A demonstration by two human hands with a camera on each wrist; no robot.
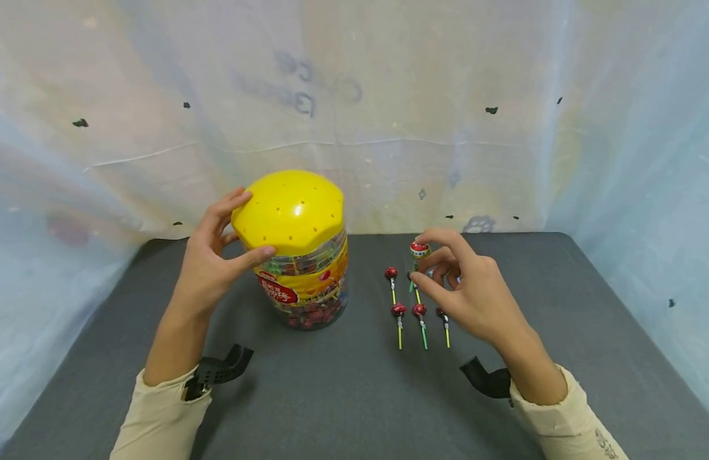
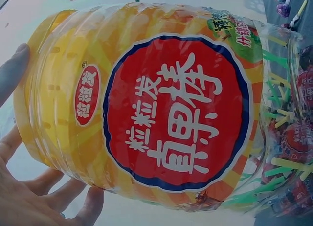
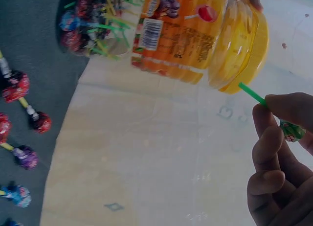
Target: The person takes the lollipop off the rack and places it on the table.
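A large clear plastic jar (image 1: 302, 278) of lollipops with a wide yellow lid (image 1: 291, 207) stands on the dark table, left of centre. My left hand (image 1: 203, 271) grips the lid from the left, thumb at its near edge and fingers around the far side. In the left wrist view the jar's label (image 2: 178, 113) shows a big red badge with white characters. To the jar's right, my right hand (image 1: 481, 294) holds a lollipop (image 1: 420, 250) raised over the table. The right wrist view shows its green stick (image 3: 252, 93) pinched between thumb and fingers, its wrapped head partly hidden behind them.
Several wrapped lollipops lie in rows below my right hand, among them a red one with a green stick (image 1: 422, 326) and one with a yellow stick (image 1: 399, 329). A pale patterned curtain (image 1: 389, 115) hangs behind and beside the table (image 1: 342, 396).
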